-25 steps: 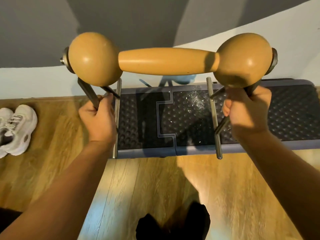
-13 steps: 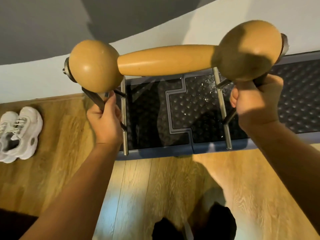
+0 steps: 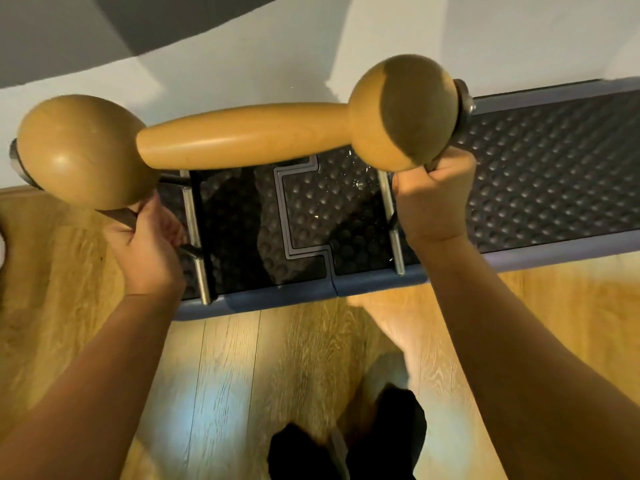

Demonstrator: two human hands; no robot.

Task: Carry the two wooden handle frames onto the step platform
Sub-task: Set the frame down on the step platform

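Observation:
One wooden handle frame [image 3: 242, 133] fills the upper view: a tan bar with a round knob at each end on dark metal legs and silver foot rails. My left hand [image 3: 149, 244] grips the left leg under the left knob. My right hand [image 3: 433, 199] grips the right leg under the right knob. The frame hangs tilted, right end higher, over the left part of the step platform [image 3: 536, 174], a black studded top with a blue-grey rim. A second frame is not in sight.
The platform lies along a white wall [image 3: 242, 57] on a wooden floor [image 3: 277, 358]. My dark-socked feet [image 3: 346, 448] stand on the floor just before it. A sliver of a white shoe [image 3: 1, 244] shows at the left edge.
The frame has shifted left and nearer in view and tilted more, its right end higher. The white shoes have slid almost out at the left. Both hands keep their grip.

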